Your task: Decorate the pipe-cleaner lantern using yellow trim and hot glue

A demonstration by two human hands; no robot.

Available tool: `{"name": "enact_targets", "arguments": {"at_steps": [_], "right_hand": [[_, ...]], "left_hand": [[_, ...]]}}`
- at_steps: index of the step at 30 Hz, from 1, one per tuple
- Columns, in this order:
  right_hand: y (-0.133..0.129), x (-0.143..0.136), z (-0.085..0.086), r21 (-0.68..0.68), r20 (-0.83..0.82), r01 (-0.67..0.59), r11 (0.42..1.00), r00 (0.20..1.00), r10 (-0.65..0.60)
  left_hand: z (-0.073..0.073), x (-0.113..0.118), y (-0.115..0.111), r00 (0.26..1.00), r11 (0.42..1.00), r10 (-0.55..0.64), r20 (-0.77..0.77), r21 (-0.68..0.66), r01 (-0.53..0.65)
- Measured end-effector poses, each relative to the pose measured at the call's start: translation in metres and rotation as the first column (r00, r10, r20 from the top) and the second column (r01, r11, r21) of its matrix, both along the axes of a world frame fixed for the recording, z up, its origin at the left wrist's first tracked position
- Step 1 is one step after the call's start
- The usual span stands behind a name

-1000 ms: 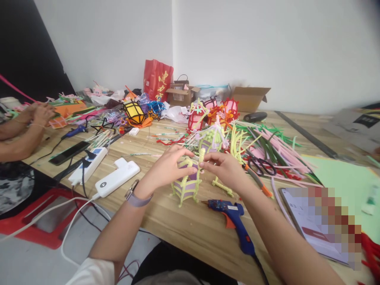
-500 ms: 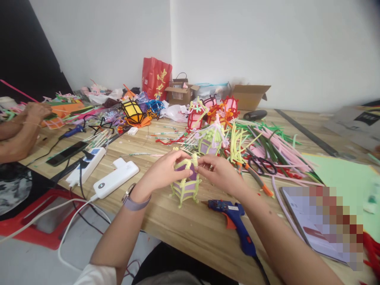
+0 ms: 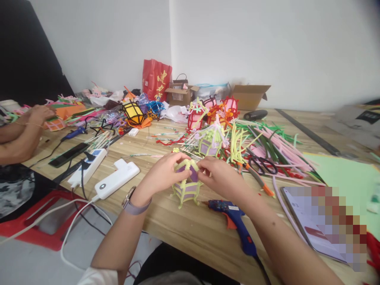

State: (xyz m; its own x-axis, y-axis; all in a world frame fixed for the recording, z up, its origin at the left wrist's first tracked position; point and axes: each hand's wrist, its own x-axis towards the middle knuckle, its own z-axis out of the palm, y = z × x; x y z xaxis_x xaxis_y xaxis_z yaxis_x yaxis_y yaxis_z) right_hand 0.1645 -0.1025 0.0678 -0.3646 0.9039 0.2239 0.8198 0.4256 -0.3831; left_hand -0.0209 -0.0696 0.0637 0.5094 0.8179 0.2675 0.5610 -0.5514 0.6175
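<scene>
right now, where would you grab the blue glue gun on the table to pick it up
Take the glue gun by its blue handle, the long part running toward the near table edge, coming from above and the right. It lies flat on its side with the nozzle pointing left at the lantern, so the handle is bare and away from the tip. The right hand is nearest.

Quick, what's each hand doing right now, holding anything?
Left hand: closed on the top of the purple and yellow-green pipe-cleaner lantern.
Right hand: closed, pinching the same lantern's top.
</scene>
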Motion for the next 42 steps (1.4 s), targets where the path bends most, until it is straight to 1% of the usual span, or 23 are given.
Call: {"name": "enact_targets", "arguments": {"at_steps": [6,14,18,23,27,29,31,35,39,42], "right_hand": [[0.001,0.0,-0.001,-0.003,0.004,0.014,1.0,1.0,-0.014],[0.001,-0.001,0.0,-0.022,0.008,0.022,1.0,1.0,-0.022],[0.002,-0.001,-0.001,-0.023,0.021,0.032,0.999,0.999,-0.032],[0.002,0.0,-0.002,-0.006,0.023,0.019,1.0,1.0,-0.019],[0.001,-0.001,0.001,-0.015,0.036,0.021,1.0,0.999,-0.02],[0.001,-0.002,0.002,-0.025,0.047,0.026,0.999,0.999,-0.025],[0.0,-0.003,0.003,-0.026,0.055,0.034,0.999,0.998,-0.032],[0.0,-0.004,0.004,-0.031,0.055,0.036,0.999,0.998,-0.034],[-0.001,-0.003,0.004,-0.051,0.045,0.04,0.998,0.998,-0.037],[-0.001,-0.003,0.005,-0.054,0.042,0.037,0.998,0.999,-0.035]], "left_hand": [[-0.001,0.0,0.0,1.0,1.0,0.017,-0.008,0.023,-0.017],[0.0,-0.001,-0.001,1.0,1.0,0.016,-0.019,0.01,-0.016],[0.0,-0.001,-0.001,1.0,0.999,0.013,-0.011,0.041,-0.012],[-0.001,0.0,-0.004,0.999,0.996,-0.038,0.018,0.077,0.037],[-0.001,0.0,-0.007,1.0,0.996,-0.008,0.02,0.09,0.006],[0.0,0.0,-0.006,0.999,0.998,-0.009,0.038,0.066,0.007],[0.001,-0.001,-0.003,0.997,1.0,-0.024,0.076,0.009,0.023],[0.005,0.0,0.011,0.988,0.992,-0.044,0.148,-0.113,0.061],[0.008,0.005,0.022,0.983,0.967,-0.096,0.159,-0.217,0.13],[0.011,0.008,0.023,0.975,0.943,-0.074,0.211,-0.303,0.137]]}}
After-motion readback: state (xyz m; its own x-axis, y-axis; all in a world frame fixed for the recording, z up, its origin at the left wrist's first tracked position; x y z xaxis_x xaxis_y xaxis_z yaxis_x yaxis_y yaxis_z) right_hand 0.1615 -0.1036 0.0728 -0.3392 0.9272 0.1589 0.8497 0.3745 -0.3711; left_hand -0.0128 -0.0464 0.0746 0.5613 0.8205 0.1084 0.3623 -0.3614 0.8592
